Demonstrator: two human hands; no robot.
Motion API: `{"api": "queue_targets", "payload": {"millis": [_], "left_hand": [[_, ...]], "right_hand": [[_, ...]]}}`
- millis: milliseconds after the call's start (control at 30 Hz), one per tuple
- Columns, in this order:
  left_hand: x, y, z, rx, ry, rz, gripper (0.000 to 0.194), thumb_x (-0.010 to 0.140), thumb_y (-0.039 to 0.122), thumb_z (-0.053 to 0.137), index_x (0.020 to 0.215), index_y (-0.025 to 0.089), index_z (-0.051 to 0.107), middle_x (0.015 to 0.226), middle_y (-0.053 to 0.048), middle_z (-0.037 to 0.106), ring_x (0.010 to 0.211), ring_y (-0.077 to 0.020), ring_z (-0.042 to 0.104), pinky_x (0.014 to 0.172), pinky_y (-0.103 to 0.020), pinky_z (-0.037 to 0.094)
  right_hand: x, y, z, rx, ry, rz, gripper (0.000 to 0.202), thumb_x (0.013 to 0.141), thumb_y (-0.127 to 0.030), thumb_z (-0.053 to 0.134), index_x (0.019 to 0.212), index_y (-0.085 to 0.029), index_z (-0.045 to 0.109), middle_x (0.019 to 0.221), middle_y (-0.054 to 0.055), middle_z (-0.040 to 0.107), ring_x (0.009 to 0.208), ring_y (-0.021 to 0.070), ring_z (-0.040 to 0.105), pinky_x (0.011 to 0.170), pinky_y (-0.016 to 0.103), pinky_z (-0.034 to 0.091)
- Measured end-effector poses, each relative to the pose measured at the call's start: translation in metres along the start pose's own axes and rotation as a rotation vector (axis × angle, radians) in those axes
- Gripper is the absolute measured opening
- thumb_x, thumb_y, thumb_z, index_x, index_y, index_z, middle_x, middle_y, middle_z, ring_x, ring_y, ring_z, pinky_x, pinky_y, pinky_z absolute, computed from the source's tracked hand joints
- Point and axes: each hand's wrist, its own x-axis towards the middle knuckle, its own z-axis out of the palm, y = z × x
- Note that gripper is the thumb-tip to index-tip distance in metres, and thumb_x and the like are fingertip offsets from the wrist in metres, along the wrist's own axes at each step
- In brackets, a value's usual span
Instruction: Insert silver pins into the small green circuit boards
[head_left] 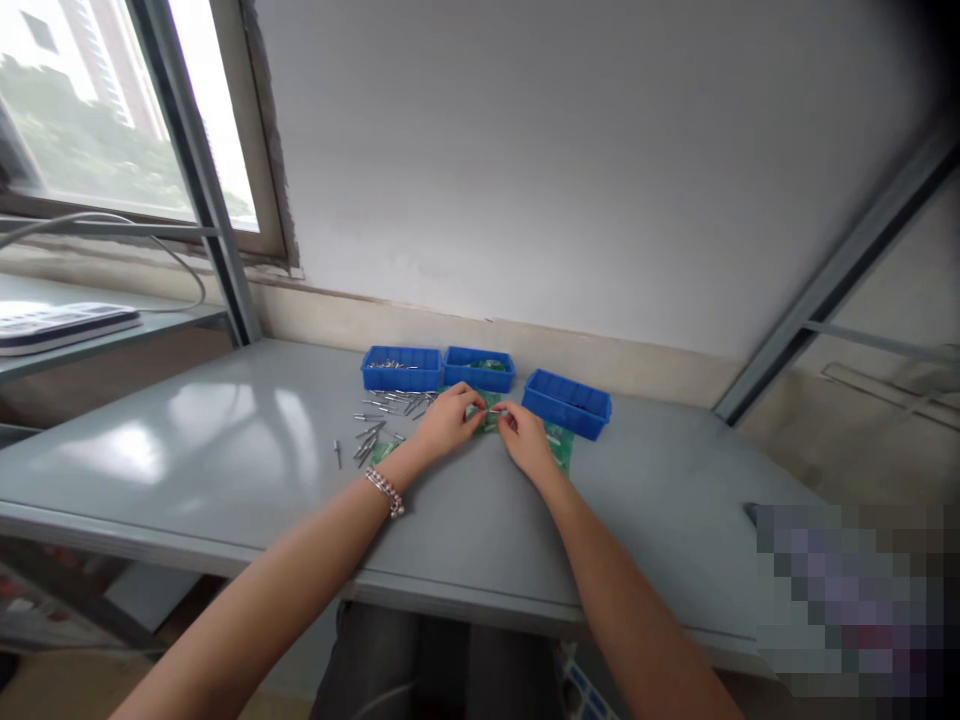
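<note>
Both hands meet over the grey tabletop, in front of the blue bins. My left hand (450,420) has its thumb and fingers pinched on one end of a small metal pin (493,412). The other end sits between the thumb and fingers of my right hand (523,432). Green plastic bags (559,446) lie beside and under the hands. Scattered metal pins (367,440) rest on the table to the left of my left hand. A beaded bracelet circles my left wrist.
Behind the hands stand a blue bin of small metal parts (402,378), a blue bin with green bags (478,376) and, farther right, another blue bin (567,403). Metal posts rise at both sides of the table (195,490).
</note>
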Motion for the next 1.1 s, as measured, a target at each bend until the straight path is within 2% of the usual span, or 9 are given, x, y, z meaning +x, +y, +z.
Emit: {"api": "queue_targets", "payload": {"millis": [633, 1100], "left_hand": [[0.0014, -0.0022, 0.0018, -0.023, 0.013, 0.043, 0.015, 0.077, 0.023, 0.048, 0.083, 0.015, 0.058, 0.086, -0.004, 0.052, 0.065, -0.0106, 0.048, 0.064, -0.024, 0.039], [0.0014, 0.0013, 0.0, -0.029, 0.023, 0.036, 0.015, 0.077, 0.024, 0.048, 0.082, 0.015, 0.058, 0.082, -0.003, 0.051, 0.058, -0.0087, 0.045, 0.063, -0.024, 0.039]], "right_hand": [[-0.0002, -0.0009, 0.0014, -0.011, -0.003, -0.018, 0.02, 0.075, -0.014, 0.044, 0.086, -0.016, 0.06, 0.064, 0.0, 0.054, 0.057, 0.0126, 0.047, 0.057, 0.022, 0.035], [0.0008, 0.0001, 0.0026, -0.025, -0.007, -0.012, 0.023, 0.074, -0.01, 0.043, 0.088, -0.015, 0.06, 0.072, 0.002, 0.058, 0.061, 0.0134, 0.05, 0.061, 0.023, 0.037]]}}
